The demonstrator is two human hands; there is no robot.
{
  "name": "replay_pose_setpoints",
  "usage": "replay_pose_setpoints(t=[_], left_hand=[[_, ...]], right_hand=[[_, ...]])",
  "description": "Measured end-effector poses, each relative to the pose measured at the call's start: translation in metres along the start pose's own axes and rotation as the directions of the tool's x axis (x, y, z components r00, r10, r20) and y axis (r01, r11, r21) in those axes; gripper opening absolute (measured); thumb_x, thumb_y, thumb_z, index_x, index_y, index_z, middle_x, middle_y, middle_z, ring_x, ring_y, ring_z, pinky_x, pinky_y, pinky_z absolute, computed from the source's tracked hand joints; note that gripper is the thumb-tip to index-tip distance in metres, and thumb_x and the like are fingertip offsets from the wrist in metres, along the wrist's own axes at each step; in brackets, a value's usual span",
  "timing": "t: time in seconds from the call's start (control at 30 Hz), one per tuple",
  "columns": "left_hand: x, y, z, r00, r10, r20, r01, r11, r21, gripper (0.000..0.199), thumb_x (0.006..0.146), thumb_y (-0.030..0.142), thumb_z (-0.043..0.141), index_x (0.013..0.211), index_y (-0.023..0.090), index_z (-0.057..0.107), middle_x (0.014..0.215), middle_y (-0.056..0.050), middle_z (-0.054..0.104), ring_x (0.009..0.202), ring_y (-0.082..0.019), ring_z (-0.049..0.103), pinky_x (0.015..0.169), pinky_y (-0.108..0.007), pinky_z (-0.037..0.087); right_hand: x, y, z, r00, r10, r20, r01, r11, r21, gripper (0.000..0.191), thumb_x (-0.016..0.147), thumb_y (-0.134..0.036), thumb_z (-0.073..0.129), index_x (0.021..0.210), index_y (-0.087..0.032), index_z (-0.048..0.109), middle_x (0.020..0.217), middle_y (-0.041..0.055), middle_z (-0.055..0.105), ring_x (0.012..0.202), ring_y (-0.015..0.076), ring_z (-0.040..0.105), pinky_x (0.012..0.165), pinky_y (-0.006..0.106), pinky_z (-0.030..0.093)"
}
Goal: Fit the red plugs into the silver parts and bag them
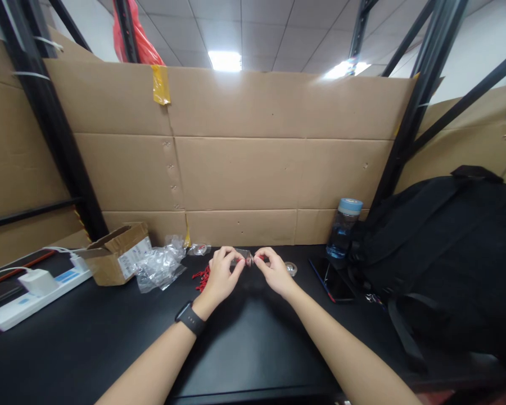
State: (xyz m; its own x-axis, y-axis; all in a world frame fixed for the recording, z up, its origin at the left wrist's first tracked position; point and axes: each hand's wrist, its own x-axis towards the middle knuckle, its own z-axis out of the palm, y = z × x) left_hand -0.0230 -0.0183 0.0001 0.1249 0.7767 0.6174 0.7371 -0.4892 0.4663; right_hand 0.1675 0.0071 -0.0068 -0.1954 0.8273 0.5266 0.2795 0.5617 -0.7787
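Observation:
Over the middle of the black table, my left hand (226,274) pinches a small clear plastic bag (242,254) between thumb and fingers. A small red and silver piece (248,261) shows at the bag's right end, between the two hands. My right hand (275,272) is closed in a pinch close to that piece. A bit of red shows at its fingertips, too small to name. Beside my left hand lies a pile of red cords (201,277), partly hidden by the hand. A small round clear item (291,269) rests just right of my right hand.
On the left are a power strip (14,308), an open cardboard box (109,260) and crumpled clear plastic bags (160,265). To the right are a phone (332,279), a water bottle (343,229) and a black backpack (442,253). A cardboard wall (240,169) stands behind.

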Motion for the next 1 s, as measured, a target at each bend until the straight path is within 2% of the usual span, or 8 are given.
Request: replay_pose_setpoints(t=[0.17,0.33,0.4,0.47,0.53,0.67,0.8,1.0], left_hand=[[-0.002,0.003,0.004,0.999,0.039,0.014,-0.039,0.999,-0.007,0.017,0.097,0.035,0.054,0.094,0.024,0.067,0.111,-0.005,0.061,0.110,-0.025,0.053,0.093,-0.040,0.041],[-0.003,0.001,0.004,0.999,0.037,0.030,-0.037,0.999,0.009,0.017,0.095,0.037,0.056,0.093,0.025,0.068,0.112,-0.005,0.060,0.110,-0.025,0.053,0.093,-0.041,0.041],[-0.003,0.001,0.004,0.999,0.041,0.033,-0.041,0.999,0.012,0.018,0.095,0.037,0.056,0.092,0.024,0.068,0.112,-0.005,0.060,0.110,-0.025,0.053,0.094,-0.042,0.041],[-0.003,0.002,0.005,0.999,0.041,0.034,-0.042,0.999,0.016,0.018,0.095,0.037,0.056,0.091,0.024,0.069,0.111,-0.006,0.060,0.110,-0.026,0.053,0.094,-0.042,0.041],[-0.003,0.001,0.006,0.999,0.038,0.035,-0.039,0.999,0.020,0.018,0.095,0.037,0.056,0.091,0.024,0.069,0.111,-0.006,0.060,0.110,-0.026,0.053,0.093,-0.042,0.041],[-0.003,-0.002,0.007,0.999,0.034,0.037,-0.035,0.999,0.020,0.018,0.095,0.038,0.056,0.091,0.025,0.069,0.111,-0.005,0.060,0.109,-0.026,0.053,0.093,-0.042,0.041],[-0.003,-0.005,0.008,0.999,0.028,0.042,-0.029,0.999,0.023,0.018,0.094,0.038,0.057,0.091,0.026,0.070,0.111,-0.005,0.060,0.110,-0.026,0.053,0.092,-0.042,0.041],[-0.002,-0.006,0.008,0.997,0.060,0.052,-0.062,0.997,0.037,0.018,0.094,0.039,0.058,0.091,0.026,0.071,0.110,-0.005,0.062,0.110,-0.025,0.053,0.093,-0.041,0.041]], right_hand=[[-0.002,-0.002,0.008,0.990,0.087,0.107,-0.115,0.948,0.296,0.028,0.088,-0.049,0.063,0.089,-0.022,0.058,0.102,0.0046,0.068,0.086,0.0175,0.065,0.073,0.030,0.053],[-0.002,-0.004,0.004,0.974,0.171,0.145,-0.217,0.881,0.420,0.033,0.079,-0.050,0.075,0.086,-0.020,0.060,0.091,0.0030,0.068,0.083,0.0184,0.067,0.072,0.034,0.058],[-0.003,-0.006,0.002,0.962,0.209,0.174,-0.267,0.841,0.471,0.033,0.078,-0.045,0.077,0.095,-0.021,0.063,0.090,0.0017,0.067,0.082,0.0178,0.068,0.072,0.035,0.060],[-0.005,-0.007,0.001,0.948,0.243,0.205,-0.315,0.800,0.511,0.040,0.076,-0.040,0.079,0.109,-0.024,0.065,0.095,0.0019,0.067,0.084,0.0180,0.069,0.075,0.037,0.061],[-0.006,-0.010,0.000,0.936,0.270,0.227,-0.351,0.769,0.534,0.047,0.075,-0.036,0.080,0.119,-0.026,0.067,0.100,0.0030,0.067,0.090,0.0186,0.069,0.081,0.040,0.062],[-0.007,-0.016,0.000,0.919,0.305,0.249,-0.393,0.750,0.532,0.043,0.070,-0.029,0.082,0.112,-0.023,0.074,0.101,0.0038,0.067,0.094,0.0187,0.068,0.088,0.043,0.061],[-0.007,-0.019,-0.001,0.914,0.304,0.268,-0.403,0.752,0.522,0.043,0.069,-0.026,0.082,0.111,-0.024,0.074,0.105,0.0047,0.067,0.096,0.0189,0.068,0.089,0.041,0.060],[-0.008,-0.012,-0.003,0.921,0.271,0.280,-0.380,0.789,0.483,0.053,0.063,-0.022,0.087,0.113,-0.023,0.069,0.107,0.0056,0.068,0.092,0.0189,0.068,0.085,0.040,0.060]])
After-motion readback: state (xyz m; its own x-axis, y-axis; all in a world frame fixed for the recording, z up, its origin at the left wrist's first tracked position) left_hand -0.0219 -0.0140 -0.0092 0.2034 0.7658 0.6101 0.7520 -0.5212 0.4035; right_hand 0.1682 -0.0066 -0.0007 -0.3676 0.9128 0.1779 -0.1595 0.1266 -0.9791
